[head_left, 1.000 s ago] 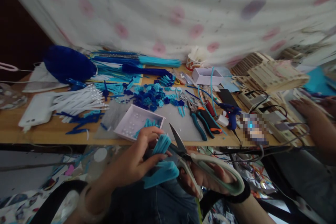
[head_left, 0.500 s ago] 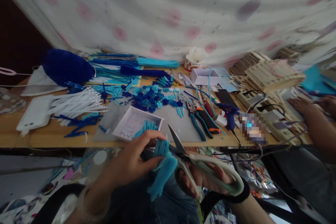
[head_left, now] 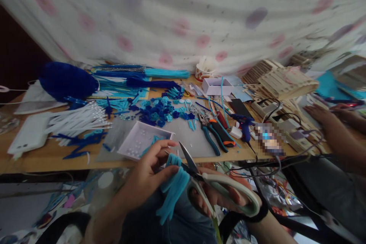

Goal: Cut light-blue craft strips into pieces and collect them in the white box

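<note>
My left hand (head_left: 145, 171) pinches a bundle of light-blue pipe cleaners (head_left: 174, 188) between thumb and fingers, just past the table's front edge and above my lap. The stems hang down below the thumb, with a folded or short group sticking up above it. A pair of scissors (head_left: 228, 183) with pale handles is held in my right hand (head_left: 210, 194), fingers through the loops. Its blades stand apart; one points up free, and the other runs at the bundle, partly hidden by it. Behind my left hand lies a white box (head_left: 154, 129) with pearl beads and light-blue pieces.
Blue flower shapes (head_left: 160, 110), white pearl-tipped sticks (head_left: 80, 118) and a white power bank (head_left: 30, 133) lie on the table. Pliers (head_left: 210, 137), a glue gun (head_left: 244, 124) and a cabled phone (head_left: 268, 137) are at right. Another person's hand (head_left: 317, 114) rests far right.
The view has turned slightly right, so the table items sit further left. Strands of the bundle look a little more spread. The scissor blades remain apart, and both hands keep their holds.
</note>
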Motion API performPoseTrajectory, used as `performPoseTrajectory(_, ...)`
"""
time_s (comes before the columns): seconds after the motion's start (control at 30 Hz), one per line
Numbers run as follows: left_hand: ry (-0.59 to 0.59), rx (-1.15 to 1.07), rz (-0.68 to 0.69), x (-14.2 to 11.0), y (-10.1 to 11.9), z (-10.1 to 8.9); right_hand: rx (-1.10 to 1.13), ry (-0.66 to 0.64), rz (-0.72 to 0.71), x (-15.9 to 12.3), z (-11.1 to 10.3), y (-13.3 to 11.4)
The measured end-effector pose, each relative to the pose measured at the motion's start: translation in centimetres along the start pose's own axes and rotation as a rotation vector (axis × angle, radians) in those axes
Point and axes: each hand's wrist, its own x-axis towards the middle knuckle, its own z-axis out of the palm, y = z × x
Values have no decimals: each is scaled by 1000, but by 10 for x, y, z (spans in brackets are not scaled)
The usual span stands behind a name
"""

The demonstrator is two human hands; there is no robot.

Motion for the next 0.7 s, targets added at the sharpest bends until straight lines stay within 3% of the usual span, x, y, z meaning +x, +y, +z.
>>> performPoseTrajectory(0.2,-95,-78,81,1,-5,3,84,-19,-70,0,1,2)
performPoseTrajectory(0.5,-11,189,204,2,-14,-1,78,26,-96,-1,6,-1)
performPoseTrajectory(0.7,50,66,298,5,-15,9,94,0,-124,-1,4,0)
